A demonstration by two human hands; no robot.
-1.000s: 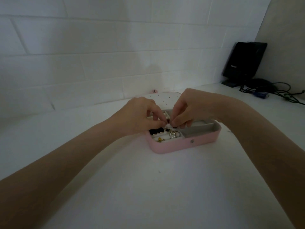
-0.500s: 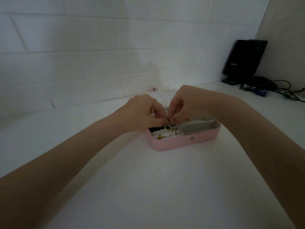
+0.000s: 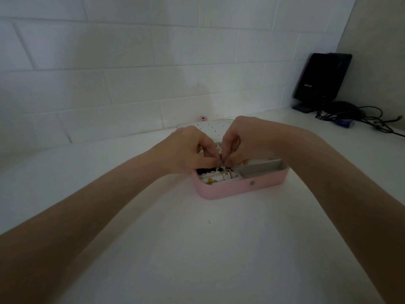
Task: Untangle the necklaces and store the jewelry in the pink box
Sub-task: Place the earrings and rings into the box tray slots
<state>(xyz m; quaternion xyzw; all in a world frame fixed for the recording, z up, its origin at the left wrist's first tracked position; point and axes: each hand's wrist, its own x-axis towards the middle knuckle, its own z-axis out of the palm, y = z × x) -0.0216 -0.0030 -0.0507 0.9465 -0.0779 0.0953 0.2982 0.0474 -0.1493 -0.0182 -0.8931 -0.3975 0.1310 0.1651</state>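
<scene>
Pink box sat open on the white desk; your left hand and right hand met above it, fingertips pinching one small dark piece over the rings.

The box is soft pink outside with a pale grey lining, and its open lid is white, dotted with small dark holes. Inside sit black pieces, sparkly silver rings and a yellow-gold bit. The table is white, the wall tiles white, the device in the corner black with black cables.
</scene>
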